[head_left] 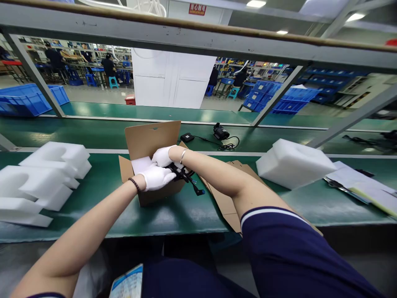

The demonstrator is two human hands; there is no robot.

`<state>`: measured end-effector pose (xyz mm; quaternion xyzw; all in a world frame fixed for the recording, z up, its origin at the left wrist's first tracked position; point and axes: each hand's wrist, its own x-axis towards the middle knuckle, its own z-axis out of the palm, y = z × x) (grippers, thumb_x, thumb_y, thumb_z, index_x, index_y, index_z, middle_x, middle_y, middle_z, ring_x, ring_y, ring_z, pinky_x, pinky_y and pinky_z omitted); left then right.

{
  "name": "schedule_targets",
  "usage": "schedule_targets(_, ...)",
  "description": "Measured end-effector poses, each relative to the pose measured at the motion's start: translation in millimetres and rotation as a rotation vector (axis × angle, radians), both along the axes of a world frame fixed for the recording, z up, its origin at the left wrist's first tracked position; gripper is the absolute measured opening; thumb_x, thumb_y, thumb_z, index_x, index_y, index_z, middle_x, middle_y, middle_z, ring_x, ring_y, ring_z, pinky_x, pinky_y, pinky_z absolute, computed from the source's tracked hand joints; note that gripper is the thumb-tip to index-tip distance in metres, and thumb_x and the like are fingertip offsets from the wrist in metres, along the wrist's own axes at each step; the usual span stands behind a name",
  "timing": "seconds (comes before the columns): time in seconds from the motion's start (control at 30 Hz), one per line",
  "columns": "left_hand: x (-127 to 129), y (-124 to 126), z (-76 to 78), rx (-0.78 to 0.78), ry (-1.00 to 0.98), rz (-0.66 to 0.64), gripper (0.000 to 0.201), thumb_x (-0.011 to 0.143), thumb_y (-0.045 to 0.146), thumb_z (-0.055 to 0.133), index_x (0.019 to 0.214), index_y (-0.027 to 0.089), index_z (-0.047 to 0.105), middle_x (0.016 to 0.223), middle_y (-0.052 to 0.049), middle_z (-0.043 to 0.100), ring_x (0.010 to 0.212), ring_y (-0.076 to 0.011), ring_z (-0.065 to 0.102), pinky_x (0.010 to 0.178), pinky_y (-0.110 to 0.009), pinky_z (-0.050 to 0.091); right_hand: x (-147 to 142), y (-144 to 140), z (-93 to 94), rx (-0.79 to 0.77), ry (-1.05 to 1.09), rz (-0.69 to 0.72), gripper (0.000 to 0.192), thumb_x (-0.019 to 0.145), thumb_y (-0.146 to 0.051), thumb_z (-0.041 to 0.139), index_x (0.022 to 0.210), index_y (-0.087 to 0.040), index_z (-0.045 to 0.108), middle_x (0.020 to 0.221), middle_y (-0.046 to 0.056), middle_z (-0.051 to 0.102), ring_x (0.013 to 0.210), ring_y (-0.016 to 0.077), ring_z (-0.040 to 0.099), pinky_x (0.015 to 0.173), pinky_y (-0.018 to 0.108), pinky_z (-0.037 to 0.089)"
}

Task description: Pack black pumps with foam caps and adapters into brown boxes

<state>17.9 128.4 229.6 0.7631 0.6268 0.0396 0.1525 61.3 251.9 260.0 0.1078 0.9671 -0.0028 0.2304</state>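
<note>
An open cardboard box (151, 138) stands on the green bench, its lid raised at the back. White packing foam (141, 164) shows inside it. My left hand (158, 177), in a white glove, is closed at the box's front edge on a bundle of black cable (186, 176). Ends of that cable with blue-tipped connectors hang over the box's right front side. My right hand (163, 156), also gloved, reaches into the box just behind the left one. Its fingers curl downward, and whatever they grip is hidden.
White foam blocks (52, 178) are stacked at left; another foam block (291, 163) stands at right. Flattened cardboard (223, 203) lies beside the box. Behind are a black device (221, 131) with a cord and a small black box (187, 137). Papers (362, 182) lie far right.
</note>
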Motion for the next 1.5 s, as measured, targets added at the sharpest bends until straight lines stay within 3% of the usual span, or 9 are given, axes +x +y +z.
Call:
schedule_targets(0.1,-9,12,19.4,-0.187,-0.014,0.010,0.036,0.092,0.052,0.057,0.102,0.023,0.075,0.103,-0.004,0.078,0.092,-0.0250,0.069,0.079,-0.032,0.051,42,-3,34.8,0.039,0.337,-0.019,0.034,0.099,-0.029,0.049,0.117,-0.025,0.077,0.123,0.006,0.077,0.111,0.0218,0.071,0.095,0.030,0.050)
schedule_targets(0.2,-17,21,29.6,-0.271,-0.052,0.021,0.037,0.081,0.056,0.068,0.098,0.024,0.075,0.095,-0.001,0.078,0.083,-0.0227,0.068,0.069,-0.029,0.046,95,-8,52.8,0.179,0.436,-0.278,0.043,0.104,-0.037,0.039,0.113,-0.020,0.077,0.119,0.011,0.077,0.109,0.0277,0.072,0.090,0.034,0.050)
schedule_targets(0.37,-27,20,27.9,-0.145,0.163,0.094,0.048,0.072,0.061,0.074,0.101,0.022,0.076,0.094,-0.006,0.076,0.084,-0.0275,0.069,0.067,-0.032,0.045,158,-20,29.3,0.203,0.316,-0.517,0.035,0.101,-0.043,0.048,0.112,-0.021,0.074,0.114,0.012,0.075,0.100,0.0282,0.072,0.080,0.034,0.051)
schedule_targets(0.5,-34,15,20.5,0.204,0.108,-0.113,0.072,0.077,0.055,0.077,0.142,0.027,0.061,0.144,-0.011,0.062,0.124,-0.0341,0.061,0.097,-0.040,0.050,159,-28,11.0,0.257,0.356,-0.498,0.037,0.098,-0.044,0.056,0.125,-0.021,0.066,0.123,0.013,0.069,0.105,0.0308,0.072,0.077,0.035,0.054)
schedule_targets(0.63,-35,18,21.0,0.199,0.124,-0.407,0.051,0.090,0.028,0.064,0.140,0.036,0.061,0.164,0.000,0.045,0.151,-0.0292,0.037,0.124,-0.045,0.028,136,-35,9.9,0.352,0.305,-0.491,0.032,0.102,-0.027,0.046,0.120,-0.014,0.068,0.118,0.018,0.069,0.103,0.0324,0.074,0.076,0.036,0.057)
schedule_targets(0.83,-41,19,26.7,0.107,0.202,-0.247,0.037,0.074,0.044,0.080,0.102,0.022,0.074,0.099,-0.009,0.071,0.096,-0.0288,0.064,0.085,-0.036,0.048,113,-28,4.3,0.314,0.271,-0.509,0.039,0.101,-0.015,0.038,0.118,-0.011,0.073,0.116,0.025,0.070,0.105,0.0342,0.074,0.082,0.039,0.058)
schedule_targets(1.1,-50,11,20.6,-0.091,0.021,-0.041,0.045,0.070,0.045,0.077,0.106,0.021,0.064,0.104,-0.007,0.070,0.087,-0.0264,0.066,0.071,-0.033,0.047,100,16,5.8,0.019,0.570,-0.610,0.034,0.095,-0.037,0.064,0.122,-0.020,0.076,0.118,0.009,0.078,0.115,0.0266,0.071,0.098,0.031,0.053)
schedule_targets(1.33,-65,10,2.8,0.003,-0.421,0.198,0.064,0.069,0.068,0.078,0.108,0.019,0.061,0.110,-0.006,0.069,0.104,-0.0299,0.066,0.087,-0.036,0.051,135,11,-26.8,-0.389,0.891,-0.688,0.044,0.106,-0.047,0.049,0.134,-0.018,0.066,0.123,0.009,0.076,0.103,0.0188,0.074,0.092,0.029,0.056)
schedule_targets(1.5,-72,12,-3.3,0.091,-0.660,0.393,0.070,0.070,0.072,0.076,0.111,0.017,0.063,0.112,-0.007,0.071,0.105,-0.0301,0.065,0.091,-0.041,0.053,135,-21,-28.7,-0.015,0.733,-0.613,0.036,0.099,-0.045,0.061,0.125,-0.022,0.071,0.120,0.010,0.072,0.101,0.0243,0.070,0.087,0.032,0.053)
